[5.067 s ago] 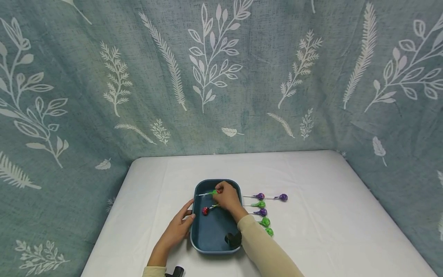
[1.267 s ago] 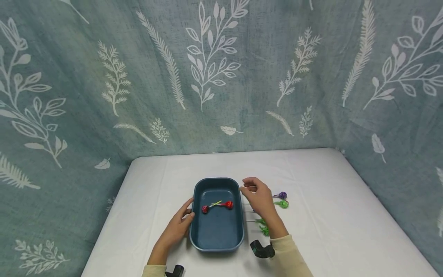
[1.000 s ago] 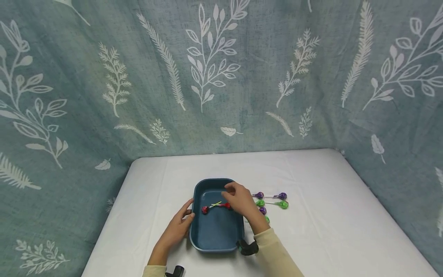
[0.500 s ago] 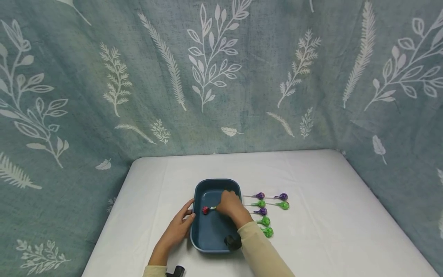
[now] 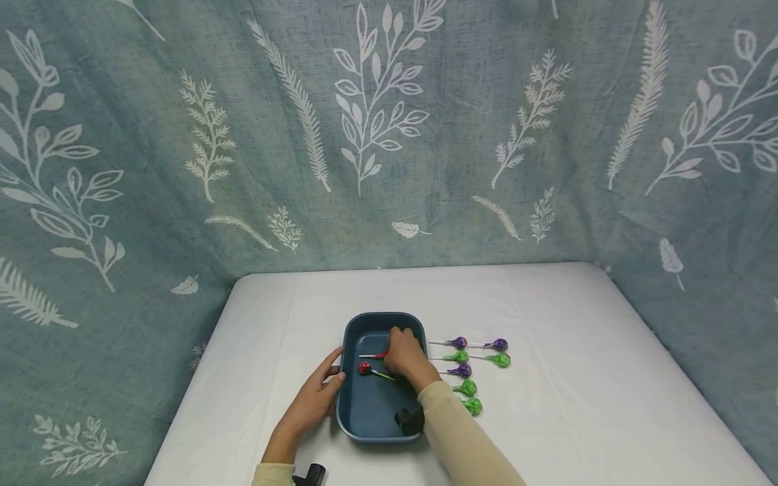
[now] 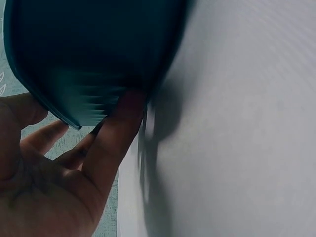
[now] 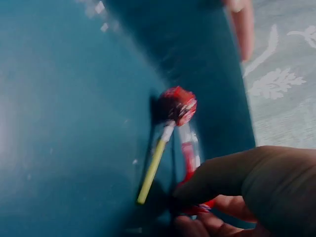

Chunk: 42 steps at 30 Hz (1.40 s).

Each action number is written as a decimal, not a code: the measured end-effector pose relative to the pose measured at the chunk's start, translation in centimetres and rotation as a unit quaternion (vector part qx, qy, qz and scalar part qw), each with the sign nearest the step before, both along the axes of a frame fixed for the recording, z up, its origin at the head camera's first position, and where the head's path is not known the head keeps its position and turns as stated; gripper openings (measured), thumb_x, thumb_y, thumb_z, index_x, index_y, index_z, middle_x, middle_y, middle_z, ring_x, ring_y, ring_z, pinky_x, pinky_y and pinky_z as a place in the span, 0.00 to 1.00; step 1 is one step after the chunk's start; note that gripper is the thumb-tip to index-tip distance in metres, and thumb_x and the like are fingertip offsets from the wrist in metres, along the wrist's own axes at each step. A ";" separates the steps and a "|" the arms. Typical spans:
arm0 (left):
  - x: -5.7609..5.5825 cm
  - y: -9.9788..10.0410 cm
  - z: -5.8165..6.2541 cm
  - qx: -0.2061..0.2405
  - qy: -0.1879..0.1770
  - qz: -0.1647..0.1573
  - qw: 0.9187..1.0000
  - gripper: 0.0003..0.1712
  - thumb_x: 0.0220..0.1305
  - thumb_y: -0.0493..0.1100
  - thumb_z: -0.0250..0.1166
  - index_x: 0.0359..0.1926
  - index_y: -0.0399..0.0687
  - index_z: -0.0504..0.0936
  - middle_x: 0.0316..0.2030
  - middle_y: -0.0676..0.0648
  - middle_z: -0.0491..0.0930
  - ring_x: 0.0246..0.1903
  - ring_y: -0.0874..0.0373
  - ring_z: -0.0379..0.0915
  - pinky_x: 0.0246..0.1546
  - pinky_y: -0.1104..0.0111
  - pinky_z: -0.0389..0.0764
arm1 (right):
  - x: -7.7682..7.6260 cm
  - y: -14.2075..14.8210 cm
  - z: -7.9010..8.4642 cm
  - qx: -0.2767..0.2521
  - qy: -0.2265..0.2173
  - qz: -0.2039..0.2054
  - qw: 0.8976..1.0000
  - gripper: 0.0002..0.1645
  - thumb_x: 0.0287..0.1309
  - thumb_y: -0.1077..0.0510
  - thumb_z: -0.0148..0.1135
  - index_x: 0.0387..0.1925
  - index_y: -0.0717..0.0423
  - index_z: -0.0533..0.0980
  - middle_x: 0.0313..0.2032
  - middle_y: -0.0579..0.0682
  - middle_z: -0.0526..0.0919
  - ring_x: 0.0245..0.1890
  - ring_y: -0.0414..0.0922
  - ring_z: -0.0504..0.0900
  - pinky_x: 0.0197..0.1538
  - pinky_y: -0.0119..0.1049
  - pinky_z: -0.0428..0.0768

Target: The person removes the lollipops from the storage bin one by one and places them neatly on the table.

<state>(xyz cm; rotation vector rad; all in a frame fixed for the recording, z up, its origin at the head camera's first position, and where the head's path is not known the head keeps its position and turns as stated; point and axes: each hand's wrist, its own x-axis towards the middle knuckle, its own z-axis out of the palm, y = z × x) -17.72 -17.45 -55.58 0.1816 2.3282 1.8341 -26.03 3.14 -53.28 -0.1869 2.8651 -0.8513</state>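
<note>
A dark blue tray (image 5: 349,424) stands on the white table. My left hand (image 5: 313,398) rests against its left side with mostly straight fingers; in the left wrist view, fingertips touch the wall of the tray (image 6: 74,49). Inside the tray my right hand (image 5: 406,352) pinches a red lollipop (image 5: 379,355) whose white stick points left. Its head is mostly hidden by the fingers, but red wrapper shows in the right wrist view between the thumb and fingers of the right hand (image 7: 247,185). Beside it lies another red-wrapped lollipop (image 7: 177,104) with a yellow stick.
Right of the tray, purple lollipops and green lollipops lie in rows on the table, among them a purple lollipop (image 5: 500,344) and a green lollipop (image 5: 501,360) farther out. A leaf-patterned curtain (image 5: 389,135) hangs behind the table.
A green lollipop now lies in the outer column on the right. My right hand has moved back into the tray and taken the red lollipop. The other lollipop's stick has swung round. Left hand unchanged.
</note>
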 end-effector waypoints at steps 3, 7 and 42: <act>-0.1 -0.1 0.0 -0.001 0.001 -0.007 1.000 0.32 0.79 0.40 0.54 0.79 0.47 0.57 0.61 0.28 0.70 0.49 0.41 0.79 0.30 0.60 0.83 | -0.5 0.0 -0.5 -0.018 0.013 0.003 1.000 0.20 0.45 0.70 0.70 0.43 0.62 0.75 0.42 0.60 0.73 0.42 0.55 0.75 0.49 0.51 0.76; -0.2 -0.2 0.1 0.000 0.001 -0.009 1.000 0.33 0.79 0.40 0.54 0.79 0.46 0.57 0.61 0.28 0.70 0.49 0.42 0.79 0.29 0.61 0.82 | -1.1 0.1 -0.9 -0.045 0.016 0.009 0.999 0.20 0.43 0.71 0.70 0.41 0.61 0.75 0.40 0.58 0.73 0.41 0.52 0.73 0.49 0.48 0.76; -0.2 -0.1 -0.2 0.006 -0.004 -0.009 1.000 0.33 0.79 0.41 0.54 0.79 0.47 0.56 0.61 0.28 0.70 0.49 0.40 0.79 0.28 0.59 0.82 | -1.9 0.6 -1.3 -0.067 -0.018 0.091 0.993 0.21 0.48 0.75 0.67 0.43 0.57 0.76 0.37 0.51 0.78 0.37 0.47 0.75 0.46 0.45 0.77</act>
